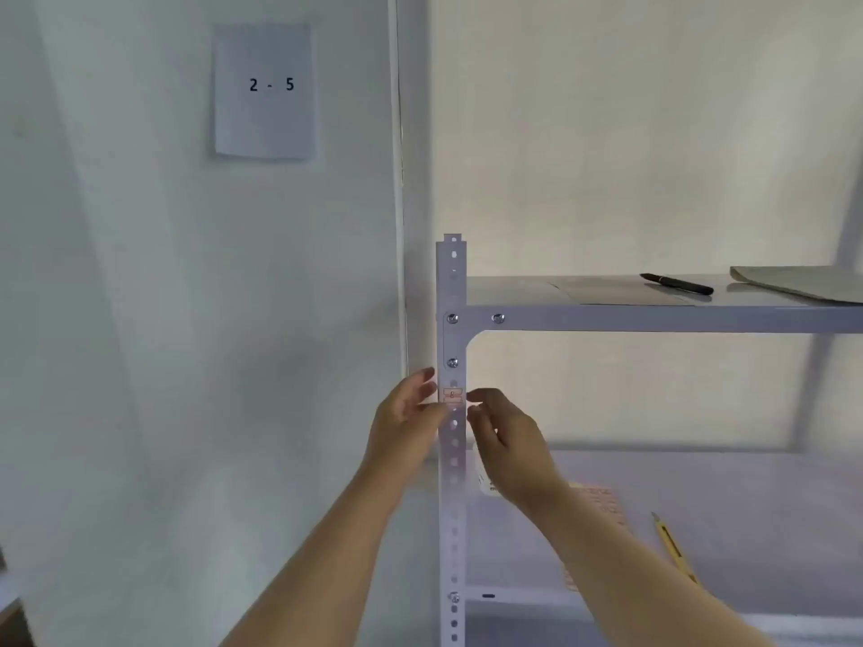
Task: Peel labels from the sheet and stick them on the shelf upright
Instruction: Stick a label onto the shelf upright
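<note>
A white perforated shelf upright (452,483) runs down the middle of the view. A small label with a red border (452,393) lies on its front face, just below a bolt. My left hand (405,422) is at the upright's left side and my right hand (506,441) at its right side, fingertips of both next to the label. Whether they touch it I cannot tell. The label sheet (602,506), white with red-bordered labels, lies on the lower shelf behind my right forearm, partly hidden.
A yellow utility knife (672,548) lies on the lower shelf right of the sheet. On the upper shelf (654,317) rest a black pen (677,283) and a grey folder (803,283). A paper marked "2 - 5" (264,91) hangs on the left wall.
</note>
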Demonstrator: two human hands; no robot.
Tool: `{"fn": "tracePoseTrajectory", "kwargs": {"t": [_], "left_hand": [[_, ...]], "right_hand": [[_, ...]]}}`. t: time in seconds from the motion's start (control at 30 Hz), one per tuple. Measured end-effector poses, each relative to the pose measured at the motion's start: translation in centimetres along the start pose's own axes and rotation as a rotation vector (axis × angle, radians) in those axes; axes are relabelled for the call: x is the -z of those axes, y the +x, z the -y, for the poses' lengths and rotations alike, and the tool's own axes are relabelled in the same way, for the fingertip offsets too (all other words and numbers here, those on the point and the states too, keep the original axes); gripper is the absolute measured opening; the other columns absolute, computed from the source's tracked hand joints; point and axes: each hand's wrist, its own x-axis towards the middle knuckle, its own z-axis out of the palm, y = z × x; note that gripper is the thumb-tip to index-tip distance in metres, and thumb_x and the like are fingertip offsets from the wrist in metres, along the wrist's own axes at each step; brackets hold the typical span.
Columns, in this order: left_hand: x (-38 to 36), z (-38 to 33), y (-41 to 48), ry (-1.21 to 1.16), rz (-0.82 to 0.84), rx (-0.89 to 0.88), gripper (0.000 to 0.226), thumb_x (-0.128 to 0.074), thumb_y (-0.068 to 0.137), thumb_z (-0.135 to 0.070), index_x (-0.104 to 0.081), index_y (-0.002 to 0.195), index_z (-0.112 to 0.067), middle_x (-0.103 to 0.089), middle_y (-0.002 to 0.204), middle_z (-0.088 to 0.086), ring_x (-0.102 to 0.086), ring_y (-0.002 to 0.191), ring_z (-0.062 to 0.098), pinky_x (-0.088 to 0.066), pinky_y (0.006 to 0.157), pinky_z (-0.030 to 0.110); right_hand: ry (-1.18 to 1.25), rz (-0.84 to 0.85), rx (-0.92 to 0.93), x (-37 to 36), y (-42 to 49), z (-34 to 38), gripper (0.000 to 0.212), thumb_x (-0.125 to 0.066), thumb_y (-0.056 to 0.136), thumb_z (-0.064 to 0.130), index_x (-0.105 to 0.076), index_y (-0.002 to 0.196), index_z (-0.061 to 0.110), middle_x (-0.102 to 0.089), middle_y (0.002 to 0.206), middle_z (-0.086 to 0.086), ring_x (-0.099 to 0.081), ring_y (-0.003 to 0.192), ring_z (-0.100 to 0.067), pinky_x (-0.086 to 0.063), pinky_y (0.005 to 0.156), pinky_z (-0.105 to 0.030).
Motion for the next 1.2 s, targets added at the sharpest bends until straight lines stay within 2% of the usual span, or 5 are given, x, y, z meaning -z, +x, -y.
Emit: {"fn": "tracePoseTrajectory", "kwargs": {"t": [0.27,0.47,0.8,1.0,1.2], "left_hand": [[0.7,2.4,2.1,-0.105,0.214,-0.022,0.038,-0.055,0.097,-0.006,-0.067,0.121,-0.032,-0.078,0.111,-0.008,-0.074,0.095,0.005,-0.056,0.074,0.012],[0.8,3.6,3.1,-0.157,0.310,-0.005,0.034,-0.051,0.098,-0.007,-0.068,0.119,-0.028,-0.077,0.111,0.007,-0.072,0.107,0.031,-0.056,0.096,0.041],[-0.2,3.4,3.4,-0.216,0.225,0.010,0.028,-0.054,0.097,-0.009,-0.073,0.111,-0.023,-0.079,0.104,0.002,-0.074,0.100,0.022,-0.058,0.090,0.035],[-0.6,3.4,3.7,-0.260,0.191,0.000,0.025,-0.059,0.086,-0.020,-0.073,0.106,-0.024,-0.079,0.103,0.006,-0.074,0.099,0.026,-0.059,0.090,0.040],[-0.6,3.5,3.9,-0.260,0.188,-0.007,0.030,-0.057,0.084,-0.018,-0.073,0.109,-0.023,-0.076,0.112,0.008,-0.071,0.107,0.029,-0.055,0.098,0.047]], "right_hand": [[0.639,-0.018,-0.289,-1.3,2.0,2.2,0.032,-0.040,0.097,0.016,-0.063,0.082,0.001,-0.068,0.079,-0.014,-0.060,0.071,-0.022,-0.051,0.072,-0.038],[0.752,-0.044,-0.346,-2.1,1.9,2.2,0.021,-0.054,0.091,0.013,-0.063,0.091,-0.006,-0.066,0.084,-0.017,-0.063,0.075,-0.026,-0.048,0.078,-0.042],[0.882,0.030,-0.420,-2.2,2.9,2.3,0.032,-0.051,0.087,0.014,-0.058,0.105,-0.011,-0.057,0.106,-0.041,-0.061,0.085,-0.032,-0.047,0.079,-0.044],[1.048,0.082,-0.431,-2.6,3.2,1.7,0.032,-0.048,0.085,0.014,-0.053,0.100,-0.013,-0.059,0.095,-0.025,-0.057,0.089,-0.034,-0.044,0.079,-0.046],[1.112,0.104,-0.469,-2.9,3.3,1.3,0.036,-0.047,0.085,0.017,-0.055,0.106,-0.011,-0.062,0.102,-0.031,-0.059,0.094,-0.043,-0.044,0.082,-0.046]]}}
